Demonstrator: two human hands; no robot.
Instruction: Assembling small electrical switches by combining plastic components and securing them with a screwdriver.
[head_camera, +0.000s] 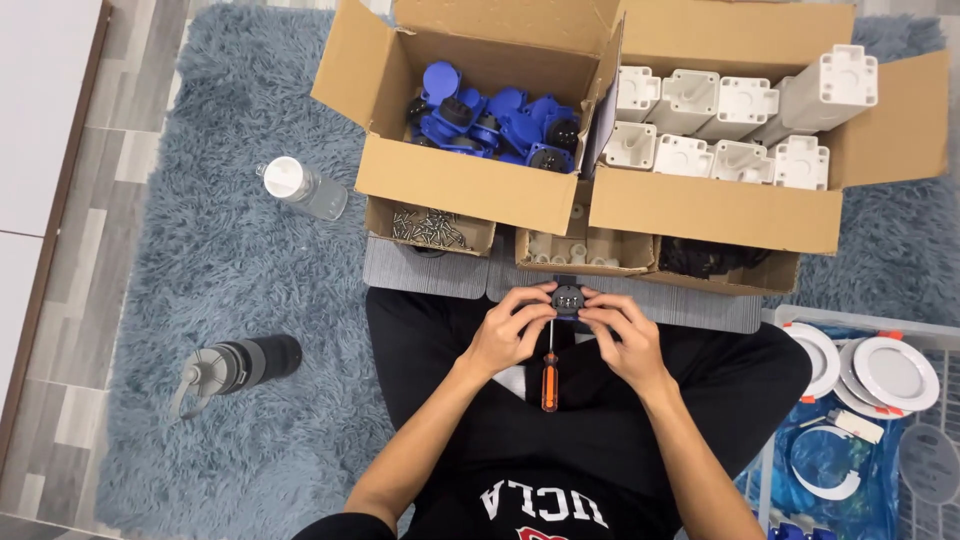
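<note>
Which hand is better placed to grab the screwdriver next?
Probably the left hand. The orange-handled screwdriver lies on the lap just below its fingers, leaning toward that side. The right hand sits slightly farther off; both hands grip the small dark connector part.

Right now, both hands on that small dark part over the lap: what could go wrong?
1. The small dark part is pinched only at fingertips of the left hand and right hand; it could slip onto the shaggy rug, where it would be hard to find.
2. The orange-handled screwdriver lies loose on the lap and may roll off.
3. The small box of screws sits open nearby; a bump could scatter them.
</note>
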